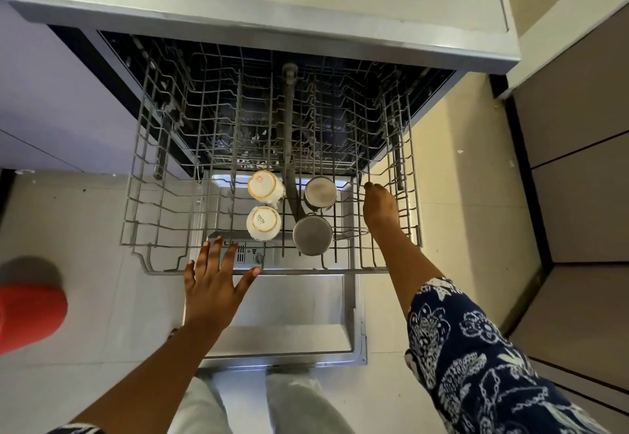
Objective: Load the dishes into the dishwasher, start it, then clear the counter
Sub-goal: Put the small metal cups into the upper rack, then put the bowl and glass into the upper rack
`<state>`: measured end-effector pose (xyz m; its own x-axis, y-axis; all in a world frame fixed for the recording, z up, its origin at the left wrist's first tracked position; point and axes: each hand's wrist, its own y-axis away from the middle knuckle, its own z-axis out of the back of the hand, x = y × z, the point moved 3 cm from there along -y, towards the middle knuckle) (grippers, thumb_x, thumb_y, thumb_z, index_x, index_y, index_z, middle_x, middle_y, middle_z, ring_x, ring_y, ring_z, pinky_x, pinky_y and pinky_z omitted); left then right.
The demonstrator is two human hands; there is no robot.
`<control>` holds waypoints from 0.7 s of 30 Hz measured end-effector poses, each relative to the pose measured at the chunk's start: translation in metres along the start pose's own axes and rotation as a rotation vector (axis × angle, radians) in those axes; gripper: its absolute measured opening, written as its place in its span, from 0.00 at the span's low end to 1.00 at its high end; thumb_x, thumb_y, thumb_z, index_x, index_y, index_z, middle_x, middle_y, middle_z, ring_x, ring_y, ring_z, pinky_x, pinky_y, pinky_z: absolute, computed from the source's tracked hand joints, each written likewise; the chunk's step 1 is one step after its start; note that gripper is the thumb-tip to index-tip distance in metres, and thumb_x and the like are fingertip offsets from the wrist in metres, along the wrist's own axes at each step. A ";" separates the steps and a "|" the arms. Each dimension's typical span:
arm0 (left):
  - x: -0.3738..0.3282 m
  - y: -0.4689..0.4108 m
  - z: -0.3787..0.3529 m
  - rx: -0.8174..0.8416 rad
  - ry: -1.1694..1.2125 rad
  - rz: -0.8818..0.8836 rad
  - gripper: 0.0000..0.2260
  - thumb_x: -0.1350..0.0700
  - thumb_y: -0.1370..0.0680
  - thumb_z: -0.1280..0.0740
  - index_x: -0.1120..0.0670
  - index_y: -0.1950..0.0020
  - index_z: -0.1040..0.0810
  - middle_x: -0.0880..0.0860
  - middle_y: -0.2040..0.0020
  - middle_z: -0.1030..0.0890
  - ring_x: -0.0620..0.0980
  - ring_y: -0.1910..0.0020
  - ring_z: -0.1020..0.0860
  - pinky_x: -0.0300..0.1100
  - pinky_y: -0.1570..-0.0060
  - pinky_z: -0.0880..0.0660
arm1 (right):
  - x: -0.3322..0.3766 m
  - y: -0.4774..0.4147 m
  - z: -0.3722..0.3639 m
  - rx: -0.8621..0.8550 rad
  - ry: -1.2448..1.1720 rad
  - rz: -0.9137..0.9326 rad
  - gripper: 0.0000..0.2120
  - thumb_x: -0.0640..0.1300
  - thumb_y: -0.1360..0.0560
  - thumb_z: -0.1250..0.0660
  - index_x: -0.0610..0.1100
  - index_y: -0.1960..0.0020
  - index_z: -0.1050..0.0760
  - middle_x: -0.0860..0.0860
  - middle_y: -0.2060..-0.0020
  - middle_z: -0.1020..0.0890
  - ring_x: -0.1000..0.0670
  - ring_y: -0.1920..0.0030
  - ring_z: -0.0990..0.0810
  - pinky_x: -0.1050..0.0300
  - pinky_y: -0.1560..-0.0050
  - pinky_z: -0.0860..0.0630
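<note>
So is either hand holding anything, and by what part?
Left hand: fingers spread at front rail of grey wire dishwasher rack, holding nothing. Right hand: among right-side wires, fingers hidden; cannot tell.

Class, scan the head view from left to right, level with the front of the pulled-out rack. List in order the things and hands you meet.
A red object → left hand → nearer white cup → nearer steel cup → right hand.

Left hand, right hand at pulled-out rack; four cups inverted.
</note>
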<state>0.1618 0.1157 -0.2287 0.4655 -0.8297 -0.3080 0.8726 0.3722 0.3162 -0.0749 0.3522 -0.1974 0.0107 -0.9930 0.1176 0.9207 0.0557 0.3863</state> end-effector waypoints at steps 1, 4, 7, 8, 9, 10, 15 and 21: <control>0.000 0.000 0.000 0.003 0.003 0.003 0.40 0.27 0.29 0.58 0.49 0.25 0.37 0.54 0.23 0.42 0.55 0.23 0.48 0.57 0.28 0.52 | 0.000 0.005 -0.004 0.005 0.021 0.017 0.18 0.32 0.22 0.44 0.39 0.33 0.32 0.42 0.39 0.24 0.44 0.42 0.23 0.54 0.44 0.26; -0.001 0.001 -0.001 0.021 0.004 0.007 0.41 0.27 0.30 0.59 0.49 0.25 0.38 0.54 0.23 0.42 0.55 0.23 0.49 0.56 0.28 0.53 | 0.001 0.016 -0.025 0.088 -0.042 0.064 0.26 0.32 0.22 0.45 0.43 0.25 0.43 0.46 0.27 0.37 0.45 0.30 0.34 0.52 0.33 0.34; -0.004 -0.001 0.002 0.047 0.003 0.013 0.45 0.25 0.32 0.64 0.48 0.24 0.40 0.53 0.22 0.44 0.54 0.23 0.51 0.55 0.27 0.55 | 0.002 0.023 -0.039 0.206 -0.067 0.092 0.37 0.28 0.26 0.43 0.45 0.23 0.55 0.49 0.23 0.53 0.47 0.24 0.48 0.47 0.26 0.44; -0.005 0.000 0.004 0.063 0.003 0.015 0.46 0.24 0.33 0.66 0.48 0.24 0.41 0.53 0.22 0.45 0.54 0.23 0.52 0.55 0.27 0.56 | 0.003 0.026 -0.040 0.209 -0.094 0.081 0.38 0.28 0.26 0.43 0.45 0.23 0.57 0.49 0.23 0.55 0.47 0.24 0.51 0.46 0.26 0.46; -0.005 0.001 0.004 0.076 0.004 0.018 0.48 0.23 0.34 0.67 0.48 0.24 0.41 0.53 0.22 0.45 0.54 0.23 0.52 0.55 0.27 0.57 | 0.004 0.030 -0.040 0.200 -0.113 0.076 0.38 0.29 0.26 0.43 0.45 0.23 0.58 0.49 0.23 0.56 0.48 0.23 0.54 0.46 0.25 0.49; -0.005 0.001 0.006 0.087 0.009 0.022 0.50 0.23 0.36 0.69 0.48 0.23 0.42 0.53 0.22 0.46 0.54 0.23 0.53 0.55 0.27 0.57 | 0.008 0.035 -0.038 0.180 -0.126 0.075 0.38 0.30 0.26 0.44 0.45 0.23 0.59 0.48 0.23 0.56 0.48 0.24 0.55 0.45 0.25 0.51; -0.006 -0.007 0.019 0.245 0.055 -0.002 0.50 0.23 0.39 0.65 0.48 0.24 0.41 0.52 0.22 0.45 0.53 0.23 0.52 0.54 0.28 0.57 | 0.037 0.082 -0.029 0.081 -0.162 0.129 0.31 0.38 0.22 0.43 0.43 0.23 0.53 0.47 0.23 0.49 0.47 0.24 0.52 0.42 0.26 0.49; 0.012 0.003 0.095 0.160 0.345 -0.135 0.38 0.31 0.32 0.49 0.53 0.29 0.30 0.54 0.27 0.34 0.54 0.26 0.39 0.49 0.28 0.47 | 0.089 0.152 -0.013 -0.121 -0.334 0.236 0.24 0.37 0.25 0.39 0.40 0.29 0.35 0.40 0.32 0.30 0.39 0.32 0.32 0.44 0.34 0.32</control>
<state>0.1562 0.0670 -0.1463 0.3947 -0.6682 -0.6306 0.9078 0.1775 0.3800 0.0714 0.2712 -0.1401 0.1182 -0.8649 0.4879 0.9474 0.2454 0.2055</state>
